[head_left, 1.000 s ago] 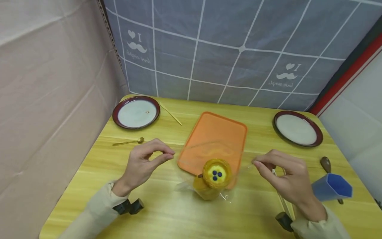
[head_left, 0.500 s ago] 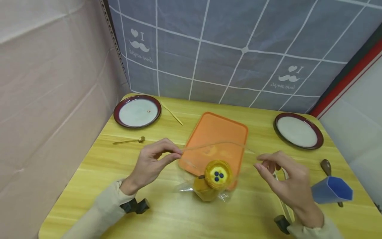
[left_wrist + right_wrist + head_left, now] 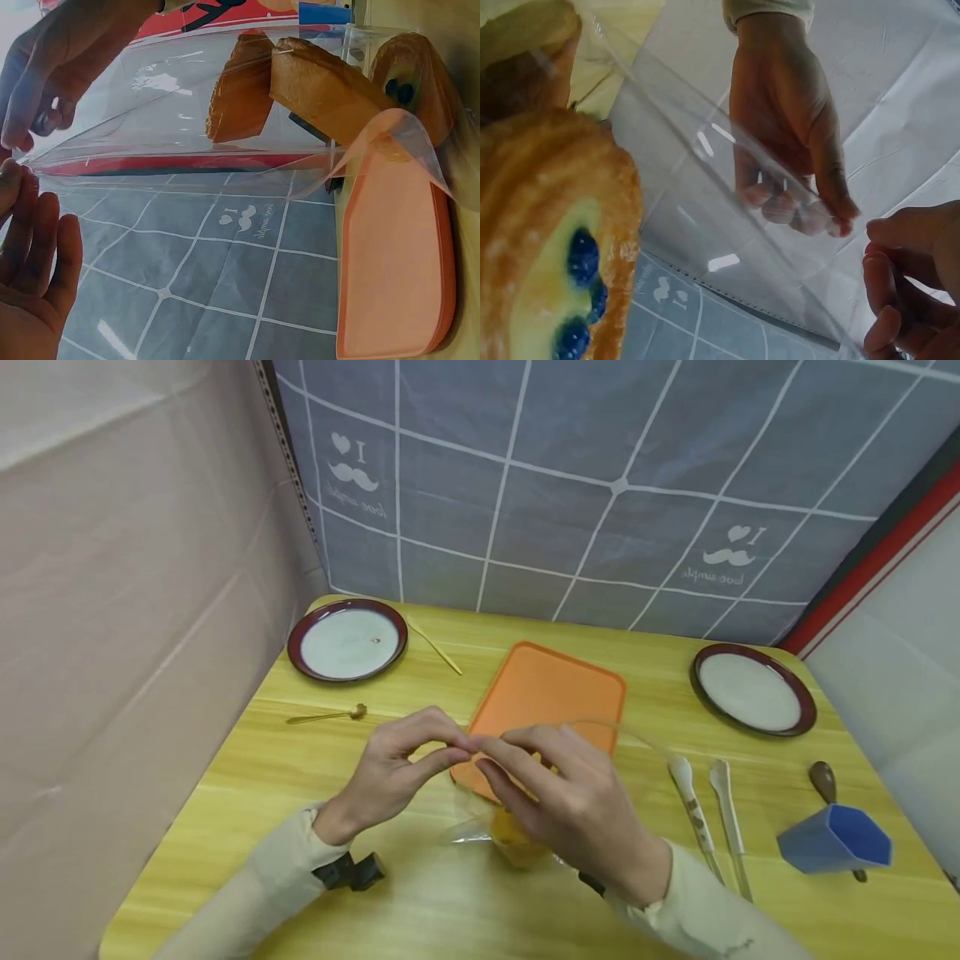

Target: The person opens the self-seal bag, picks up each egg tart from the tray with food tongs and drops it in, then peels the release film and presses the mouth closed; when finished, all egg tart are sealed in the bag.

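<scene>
A clear plastic bag [image 3: 172, 112] stands upright over the near end of the orange tray, with several pastries [image 3: 319, 82] at its bottom. A tart topped with blueberries [image 3: 547, 240] is close by in the right wrist view. My left hand [image 3: 405, 760] pinches the bag's left upper corner between thumb and fingertips. My right hand [image 3: 558, 785] reaches across the bag, its fingertips meeting those of the left hand. A small gap shows between the right thumb and index finger. From above, the right hand hides most of the pastries.
The orange tray [image 3: 551, 689] lies beyond the bag. Plates [image 3: 347, 643] [image 3: 750, 687] stand at both back corners. A gold spoon [image 3: 326, 717] and gold stick [image 3: 435, 645] lie left. Tongs [image 3: 697, 814], a blue cup [image 3: 828, 839] and a dark spoon [image 3: 822, 781] are right.
My right hand has let go of the bag's right rim and swung left to my left fingertips, uncovering the tongs. The left hand has shifted slightly right, still pinching the bag.
</scene>
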Demonstrator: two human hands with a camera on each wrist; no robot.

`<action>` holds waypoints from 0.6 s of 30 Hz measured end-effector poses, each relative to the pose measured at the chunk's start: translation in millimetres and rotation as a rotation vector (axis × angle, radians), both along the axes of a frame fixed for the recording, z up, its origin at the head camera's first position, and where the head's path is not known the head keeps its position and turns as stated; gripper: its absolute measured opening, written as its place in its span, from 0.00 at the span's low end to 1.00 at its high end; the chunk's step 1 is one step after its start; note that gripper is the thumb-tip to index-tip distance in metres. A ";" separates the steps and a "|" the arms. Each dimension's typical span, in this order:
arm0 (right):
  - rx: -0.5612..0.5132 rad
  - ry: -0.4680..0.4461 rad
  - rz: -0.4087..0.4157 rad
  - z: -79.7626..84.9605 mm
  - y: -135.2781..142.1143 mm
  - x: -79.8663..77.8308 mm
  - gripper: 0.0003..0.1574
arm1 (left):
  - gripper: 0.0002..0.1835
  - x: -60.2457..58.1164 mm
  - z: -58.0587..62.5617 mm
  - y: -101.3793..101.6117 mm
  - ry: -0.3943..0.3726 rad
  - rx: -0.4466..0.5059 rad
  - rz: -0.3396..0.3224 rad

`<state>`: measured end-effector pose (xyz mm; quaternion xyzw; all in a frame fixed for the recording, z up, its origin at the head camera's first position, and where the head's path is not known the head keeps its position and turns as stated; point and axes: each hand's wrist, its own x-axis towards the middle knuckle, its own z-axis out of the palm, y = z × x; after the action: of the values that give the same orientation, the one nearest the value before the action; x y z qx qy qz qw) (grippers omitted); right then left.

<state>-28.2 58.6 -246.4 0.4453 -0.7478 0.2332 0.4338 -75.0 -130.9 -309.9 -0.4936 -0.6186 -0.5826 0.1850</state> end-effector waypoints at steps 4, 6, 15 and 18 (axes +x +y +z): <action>-0.003 -0.034 -0.005 -4.5 0.3 -4.1 0.10 | 0.10 -2.2 -0.1 2.8 0.055 -0.002 0.005; 0.007 -0.043 0.000 -6.5 1.0 -5.6 0.10 | 0.09 -2.5 0.5 3.5 0.071 0.005 0.007; 0.047 -0.135 0.007 -7.9 -1.5 -10.9 0.09 | 0.08 -0.8 2.8 3.2 0.094 0.004 0.024; 0.048 -0.214 0.022 -8.0 -2.4 -11.7 0.09 | 0.08 -0.3 2.3 2.4 0.100 -0.008 0.032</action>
<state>-39.9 56.2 -254.4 0.4360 -0.7904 0.2662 0.3381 -75.3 -128.5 -307.6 -0.5130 -0.6187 -0.5517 0.2228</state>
